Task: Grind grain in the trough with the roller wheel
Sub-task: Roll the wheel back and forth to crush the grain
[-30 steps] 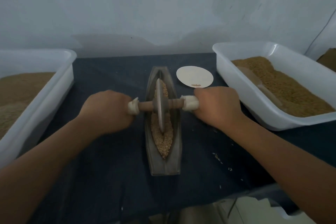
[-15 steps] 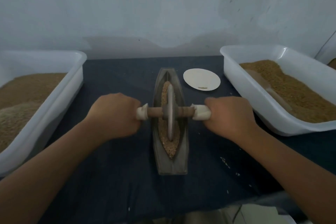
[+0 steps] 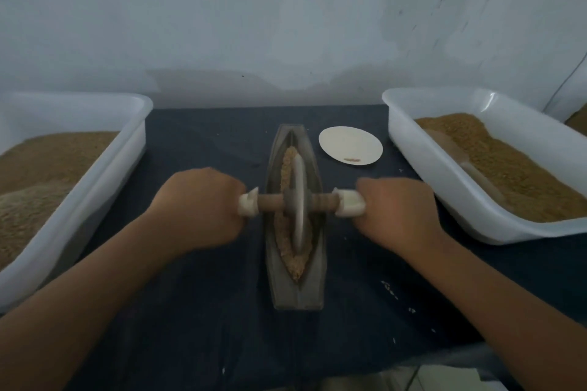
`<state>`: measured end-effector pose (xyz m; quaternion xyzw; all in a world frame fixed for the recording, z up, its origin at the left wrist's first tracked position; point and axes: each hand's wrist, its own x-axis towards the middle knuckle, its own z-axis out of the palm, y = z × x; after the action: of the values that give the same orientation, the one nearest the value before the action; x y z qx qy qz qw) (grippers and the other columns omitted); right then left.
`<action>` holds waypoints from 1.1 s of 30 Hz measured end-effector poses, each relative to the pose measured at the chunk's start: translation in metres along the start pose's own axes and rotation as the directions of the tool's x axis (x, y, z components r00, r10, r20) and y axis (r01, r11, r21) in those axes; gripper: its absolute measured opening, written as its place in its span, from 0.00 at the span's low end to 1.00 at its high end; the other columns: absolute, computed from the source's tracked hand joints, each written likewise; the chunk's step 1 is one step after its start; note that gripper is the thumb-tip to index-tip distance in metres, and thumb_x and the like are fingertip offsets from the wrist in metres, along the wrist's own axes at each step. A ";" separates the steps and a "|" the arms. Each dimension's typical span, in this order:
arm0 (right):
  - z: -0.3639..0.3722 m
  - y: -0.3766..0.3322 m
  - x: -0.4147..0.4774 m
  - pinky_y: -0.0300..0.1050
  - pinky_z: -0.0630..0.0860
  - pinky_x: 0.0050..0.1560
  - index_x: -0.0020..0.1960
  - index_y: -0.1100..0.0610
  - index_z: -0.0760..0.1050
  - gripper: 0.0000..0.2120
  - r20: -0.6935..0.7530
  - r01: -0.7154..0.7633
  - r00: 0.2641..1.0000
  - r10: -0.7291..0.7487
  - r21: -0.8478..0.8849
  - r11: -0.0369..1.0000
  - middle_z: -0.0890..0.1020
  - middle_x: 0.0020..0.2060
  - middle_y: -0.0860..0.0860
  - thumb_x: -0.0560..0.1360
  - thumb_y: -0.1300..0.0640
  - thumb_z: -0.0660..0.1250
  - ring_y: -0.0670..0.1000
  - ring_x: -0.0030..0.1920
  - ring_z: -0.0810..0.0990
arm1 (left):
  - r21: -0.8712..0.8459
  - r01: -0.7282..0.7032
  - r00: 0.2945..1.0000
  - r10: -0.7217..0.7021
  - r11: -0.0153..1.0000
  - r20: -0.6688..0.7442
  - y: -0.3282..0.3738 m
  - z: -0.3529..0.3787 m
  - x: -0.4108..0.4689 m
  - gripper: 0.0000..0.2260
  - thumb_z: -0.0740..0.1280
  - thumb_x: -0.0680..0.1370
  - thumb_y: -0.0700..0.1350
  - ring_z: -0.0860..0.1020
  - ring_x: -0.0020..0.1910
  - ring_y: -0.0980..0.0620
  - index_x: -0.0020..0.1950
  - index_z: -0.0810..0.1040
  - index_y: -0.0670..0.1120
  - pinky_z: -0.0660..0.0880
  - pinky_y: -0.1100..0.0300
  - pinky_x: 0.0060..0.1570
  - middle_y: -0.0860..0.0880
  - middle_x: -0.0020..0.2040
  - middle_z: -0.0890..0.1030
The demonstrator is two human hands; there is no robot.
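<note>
A grey boat-shaped trough [image 3: 297, 292] lies lengthwise on the dark cloth in front of me, with tan grain [image 3: 293, 265] along its groove. The grey roller wheel [image 3: 298, 200] stands upright in the groove near the trough's middle, on a wooden axle with pale handle ends. My left hand [image 3: 198, 208] grips the left handle and my right hand [image 3: 395, 211] grips the right handle. Both fists hide most of the handles.
A white tub [image 3: 104, 181] of grain stands at the left and another white tub [image 3: 422, 174] of grain with a scoop stands at the right. A small white plate [image 3: 349, 144] lies beyond the trough. A pale wall [image 3: 286, 25] closes the back. Loose grains dot the cloth.
The wheel has stayed near the middle of the trough, with both hands still gripping its handles. The view has shifted a little, so everything sits further right in the frame.
</note>
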<state>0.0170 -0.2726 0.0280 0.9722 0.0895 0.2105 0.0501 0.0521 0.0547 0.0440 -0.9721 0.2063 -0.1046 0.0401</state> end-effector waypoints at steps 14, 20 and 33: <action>0.011 0.001 0.031 0.42 0.65 0.27 0.36 0.46 0.66 0.16 0.015 -0.089 0.996 0.089 -0.018 0.996 0.68 0.26 0.44 0.71 0.39 0.69 0.51 0.28 0.71 | 0.026 0.061 0.997 -0.062 0.998 0.038 0.003 -0.011 0.042 0.12 0.64 0.74 0.57 0.75 0.30 0.52 0.34 0.74 0.52 0.71 0.58 0.31 0.54 0.32 0.76; 0.016 0.003 0.002 0.41 0.66 0.25 0.35 0.47 0.65 0.16 0.001 -0.088 0.996 0.088 0.014 0.996 0.68 0.24 0.44 0.69 0.38 0.67 0.48 0.25 0.70 | 0.100 -0.014 0.997 0.022 0.995 -0.078 0.003 0.000 0.022 0.13 0.63 0.70 0.59 0.69 0.23 0.55 0.30 0.72 0.54 0.60 0.64 0.26 0.56 0.25 0.71; 0.003 0.000 0.001 0.37 0.54 0.25 0.35 0.43 0.58 0.19 -0.046 0.012 0.999 -0.012 -0.006 1.000 0.60 0.23 0.42 0.64 0.39 0.69 0.47 0.22 0.63 | 0.041 0.014 0.995 -0.009 0.999 -0.099 0.001 0.009 0.004 0.15 0.64 0.70 0.60 0.67 0.25 0.53 0.31 0.68 0.53 0.58 0.62 0.27 0.56 0.27 0.69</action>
<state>0.0191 -0.2725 0.0254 0.9664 0.0960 0.2326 0.0520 0.0569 0.0526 0.0357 -0.9658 0.2002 -0.1573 0.0495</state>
